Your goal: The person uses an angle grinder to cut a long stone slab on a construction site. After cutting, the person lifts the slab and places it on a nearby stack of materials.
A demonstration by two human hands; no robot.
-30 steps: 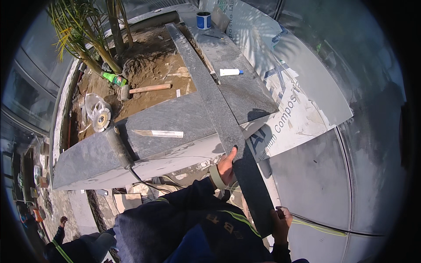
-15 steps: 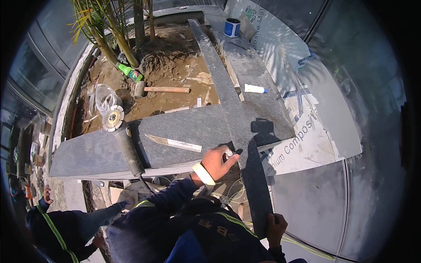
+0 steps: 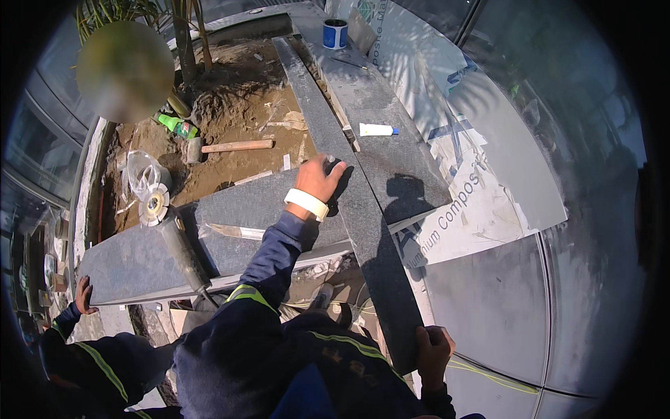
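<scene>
A long, dark grey stone strip (image 3: 373, 244) runs from the planter's far side toward me, crossing over a wider stone slab (image 3: 279, 195). My right hand (image 3: 434, 349) grips the strip's near end, fingers curled around its edge. Farther along, my left hand (image 3: 315, 180), with a pale band at the wrist, is closed in a pinch over the strip's left edge. Something small and whitish shows at its fingertips, too little to name. Left of that arm, a pointed blade-like strip (image 3: 237, 230) lies on the slab, beside an angle grinder (image 3: 180, 248) with a segmented disc.
A wooden-handled mallet (image 3: 237, 146), green bottle (image 3: 178, 126) and clear plastic bag (image 3: 142, 171) lie on the soil. A white tube (image 3: 378, 130) and blue can (image 3: 335, 35) rest on the right slab. Another person's hand (image 3: 85, 296) touches the slab's left end.
My left hand has moved farther away along the strip, its arm reaching out more. My right hand keeps its grip. The other person's hand has come onto the slab's left end.
</scene>
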